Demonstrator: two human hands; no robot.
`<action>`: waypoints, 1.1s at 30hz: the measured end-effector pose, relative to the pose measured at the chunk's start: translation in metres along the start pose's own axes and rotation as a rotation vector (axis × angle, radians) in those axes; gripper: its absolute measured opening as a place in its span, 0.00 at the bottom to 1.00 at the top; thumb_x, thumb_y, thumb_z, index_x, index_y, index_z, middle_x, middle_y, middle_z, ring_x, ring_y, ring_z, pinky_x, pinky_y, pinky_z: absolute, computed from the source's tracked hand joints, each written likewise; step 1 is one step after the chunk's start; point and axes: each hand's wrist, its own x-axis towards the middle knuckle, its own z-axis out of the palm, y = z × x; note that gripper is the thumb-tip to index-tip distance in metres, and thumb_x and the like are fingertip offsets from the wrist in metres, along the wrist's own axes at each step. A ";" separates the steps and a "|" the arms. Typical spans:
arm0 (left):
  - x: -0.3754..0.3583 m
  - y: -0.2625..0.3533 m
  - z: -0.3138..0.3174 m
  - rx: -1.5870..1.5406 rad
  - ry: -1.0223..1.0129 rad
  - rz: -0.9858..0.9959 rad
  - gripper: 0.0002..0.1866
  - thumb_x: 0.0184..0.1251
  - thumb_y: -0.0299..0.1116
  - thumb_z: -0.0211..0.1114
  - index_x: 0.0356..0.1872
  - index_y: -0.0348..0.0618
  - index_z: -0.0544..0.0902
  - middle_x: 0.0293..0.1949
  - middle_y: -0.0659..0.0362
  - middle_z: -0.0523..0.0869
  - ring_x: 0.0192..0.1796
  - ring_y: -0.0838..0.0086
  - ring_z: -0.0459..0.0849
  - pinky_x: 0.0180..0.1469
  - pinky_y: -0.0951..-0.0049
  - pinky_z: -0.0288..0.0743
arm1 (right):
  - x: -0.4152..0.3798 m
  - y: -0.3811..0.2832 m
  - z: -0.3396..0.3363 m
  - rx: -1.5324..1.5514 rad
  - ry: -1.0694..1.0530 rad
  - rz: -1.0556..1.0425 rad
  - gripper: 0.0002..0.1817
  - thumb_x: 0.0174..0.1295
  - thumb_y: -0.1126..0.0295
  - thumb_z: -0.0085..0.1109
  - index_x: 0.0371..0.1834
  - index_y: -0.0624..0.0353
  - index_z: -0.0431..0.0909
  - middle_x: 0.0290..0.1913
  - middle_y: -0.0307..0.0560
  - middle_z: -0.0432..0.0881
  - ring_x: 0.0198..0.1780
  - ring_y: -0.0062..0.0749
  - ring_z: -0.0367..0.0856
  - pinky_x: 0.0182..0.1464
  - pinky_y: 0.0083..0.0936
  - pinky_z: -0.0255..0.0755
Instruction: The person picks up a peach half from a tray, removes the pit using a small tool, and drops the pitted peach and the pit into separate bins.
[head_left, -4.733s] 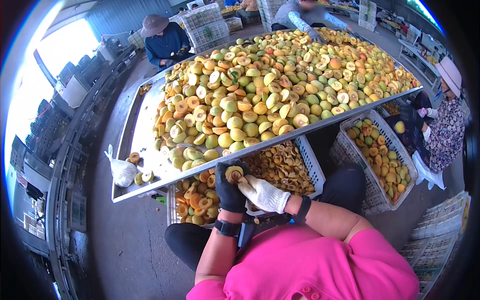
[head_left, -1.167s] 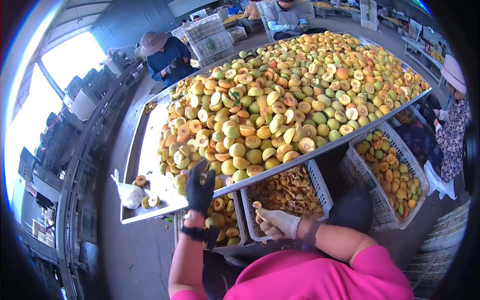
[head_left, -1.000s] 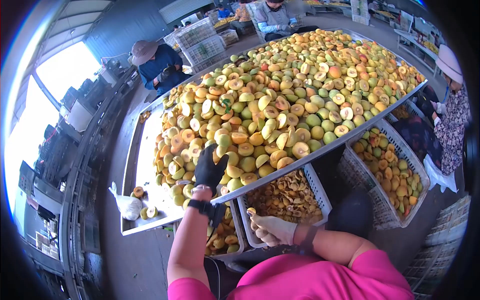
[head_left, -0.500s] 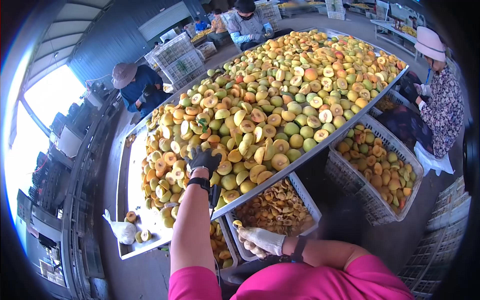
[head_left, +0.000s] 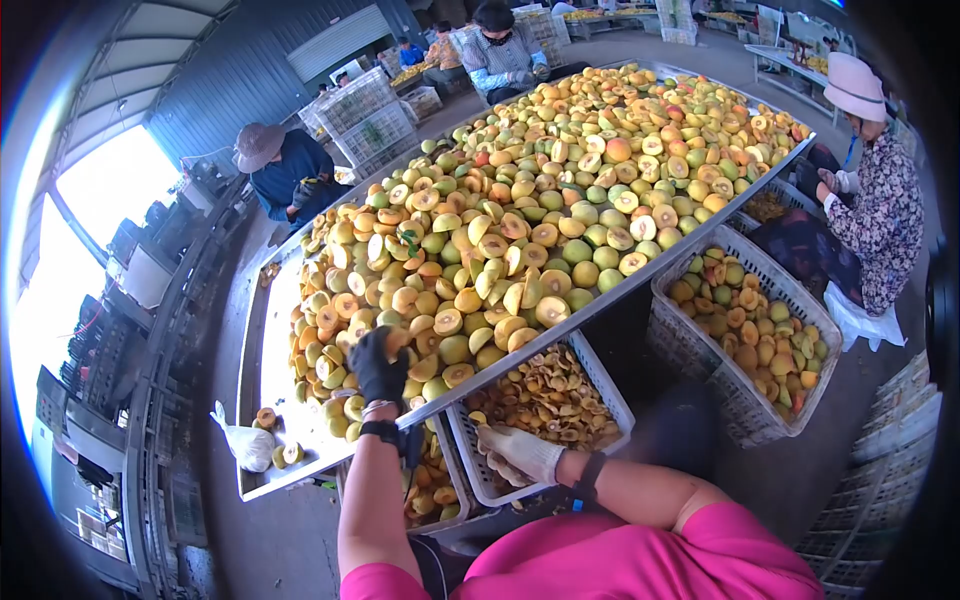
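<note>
My left hand [head_left: 378, 370], in a black glove, is closed around a peach half [head_left: 397, 341] at the near edge of the heap of cut yellow peaches [head_left: 480, 240]. The heap covers a metal-rimmed table [head_left: 270, 340]. My right hand [head_left: 520, 455], in a whitish knit glove, hangs over a crate of peach scraps [head_left: 550, 400] with its fingers curled; I cannot tell what is inside them. A small yellow piece [head_left: 477, 417] shows just beyond its fingertips. Below my left forearm stands another crate with peach halves [head_left: 432, 490].
A large crate of peach halves [head_left: 745, 330] stands to the right, near a seated person in a floral top [head_left: 885, 220]. Other people work at the left [head_left: 290, 175] and far side [head_left: 510, 60]. A white plastic bag [head_left: 248, 445] lies on the table's left corner. Stacked crates [head_left: 365, 120] stand behind.
My left hand has drawn back from the heap toward me and now has a peach half. The yellow piece at my right fingertips has come away from them; that hand has moved slightly up.
</note>
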 end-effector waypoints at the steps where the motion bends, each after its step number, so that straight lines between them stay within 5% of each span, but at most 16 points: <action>1: -0.012 -0.021 -0.002 -0.021 -0.033 -0.089 0.22 0.53 0.35 0.73 0.51 0.48 0.82 0.49 0.50 0.84 0.56 0.51 0.81 0.66 0.52 0.68 | -0.003 -0.005 0.002 0.025 0.005 0.017 0.20 0.79 0.45 0.43 0.42 0.51 0.70 0.20 0.31 0.65 0.11 0.17 0.57 0.13 0.20 0.51; 3: -0.031 -0.024 -0.025 -0.095 -0.014 -0.396 0.18 0.55 0.32 0.70 0.49 0.45 0.83 0.49 0.49 0.83 0.53 0.53 0.81 0.60 0.55 0.73 | -0.005 -0.009 0.005 0.032 -0.011 -0.019 0.20 0.79 0.46 0.43 0.45 0.51 0.74 0.25 0.32 0.69 0.18 0.17 0.62 0.20 0.20 0.56; 4: -0.040 -0.033 -0.023 -0.385 0.086 -0.442 0.17 0.56 0.29 0.67 0.49 0.42 0.82 0.46 0.49 0.82 0.50 0.56 0.81 0.57 0.60 0.74 | -0.003 -0.007 0.003 -0.007 -0.006 -0.034 0.22 0.78 0.45 0.46 0.47 0.53 0.78 0.29 0.32 0.74 0.24 0.17 0.67 0.26 0.19 0.62; 8: -0.065 0.026 -0.041 -1.020 0.314 -0.512 0.19 0.49 0.27 0.59 0.46 0.39 0.81 0.47 0.55 0.82 0.49 0.66 0.81 0.57 0.67 0.74 | -0.004 -0.009 0.000 0.104 -0.201 0.014 0.24 0.77 0.40 0.43 0.47 0.48 0.76 0.29 0.32 0.72 0.19 0.15 0.63 0.20 0.18 0.58; 10: -0.083 0.069 -0.044 -1.467 0.180 -0.589 0.22 0.51 0.29 0.61 0.52 0.40 0.78 0.50 0.50 0.83 0.54 0.59 0.83 0.62 0.62 0.77 | -0.001 -0.007 0.003 0.233 -0.291 0.057 0.23 0.76 0.38 0.43 0.44 0.45 0.70 0.24 0.30 0.66 0.14 0.13 0.56 0.13 0.17 0.46; 13: -0.114 0.099 -0.027 -1.950 0.058 -0.896 0.25 0.55 0.29 0.61 0.57 0.41 0.76 0.52 0.46 0.82 0.58 0.53 0.83 0.66 0.53 0.77 | 0.001 -0.004 -0.005 0.475 -0.607 0.139 0.23 0.78 0.40 0.42 0.42 0.48 0.71 0.21 0.30 0.64 0.11 0.13 0.54 0.11 0.15 0.47; 16: -0.120 0.122 -0.035 -1.874 0.134 -0.885 0.25 0.65 0.32 0.60 0.64 0.41 0.74 0.56 0.47 0.81 0.61 0.54 0.80 0.66 0.51 0.76 | -0.011 -0.019 0.019 0.070 0.056 0.088 0.19 0.79 0.49 0.46 0.39 0.51 0.74 0.21 0.34 0.71 0.13 0.17 0.60 0.13 0.20 0.52; 18: -0.120 0.120 -0.041 -2.029 0.142 -0.961 0.24 0.76 0.41 0.56 0.66 0.39 0.72 0.56 0.46 0.80 0.63 0.56 0.78 0.68 0.52 0.75 | -0.005 -0.003 0.017 0.060 0.116 -0.137 0.16 0.79 0.53 0.49 0.42 0.53 0.78 0.24 0.35 0.77 0.17 0.20 0.68 0.18 0.21 0.59; 20: -0.122 0.115 -0.041 -2.037 0.110 -0.848 0.24 0.72 0.29 0.64 0.66 0.36 0.71 0.56 0.48 0.80 0.61 0.62 0.80 0.66 0.59 0.78 | -0.002 0.001 0.012 -0.104 0.138 -0.173 0.16 0.78 0.56 0.50 0.46 0.57 0.79 0.30 0.43 0.81 0.28 0.31 0.77 0.31 0.28 0.70; 21: -0.122 0.116 -0.044 -2.274 0.156 -0.960 0.25 0.69 0.23 0.67 0.65 0.35 0.71 0.57 0.50 0.81 0.61 0.65 0.80 0.64 0.61 0.79 | -0.002 0.002 0.011 -0.185 0.152 -0.191 0.16 0.78 0.57 0.51 0.47 0.60 0.79 0.33 0.47 0.84 0.33 0.37 0.81 0.38 0.31 0.75; 24: -0.129 0.130 -0.046 -1.071 -0.004 -0.466 0.30 0.62 0.13 0.68 0.66 0.36 0.70 0.59 0.52 0.80 0.60 0.67 0.81 0.64 0.66 0.79 | 0.014 0.018 0.008 -0.520 0.197 -0.599 0.17 0.77 0.58 0.53 0.46 0.64 0.76 0.35 0.63 0.82 0.38 0.58 0.81 0.41 0.43 0.74; 28: -0.136 0.137 -0.040 -1.326 0.028 -0.464 0.21 0.73 0.19 0.60 0.65 0.38 0.73 0.55 0.52 0.82 0.56 0.66 0.83 0.60 0.67 0.81 | 0.012 0.012 0.007 -0.668 0.204 -0.602 0.17 0.77 0.58 0.52 0.45 0.64 0.76 0.37 0.64 0.83 0.42 0.63 0.82 0.40 0.46 0.73; 30: -0.136 0.138 -0.038 -1.635 0.029 -0.621 0.20 0.74 0.20 0.59 0.64 0.39 0.74 0.55 0.54 0.82 0.56 0.66 0.83 0.60 0.66 0.80 | 0.017 0.015 0.003 -0.705 0.206 -0.612 0.17 0.77 0.57 0.52 0.45 0.64 0.76 0.38 0.65 0.83 0.43 0.64 0.83 0.40 0.46 0.73; 33: -0.143 0.136 -0.034 -1.582 0.005 -0.590 0.25 0.67 0.16 0.63 0.65 0.39 0.74 0.57 0.54 0.80 0.57 0.68 0.82 0.62 0.67 0.79 | 0.023 0.023 0.000 -0.818 0.210 -0.700 0.18 0.77 0.57 0.51 0.46 0.65 0.76 0.38 0.67 0.83 0.44 0.65 0.82 0.41 0.47 0.74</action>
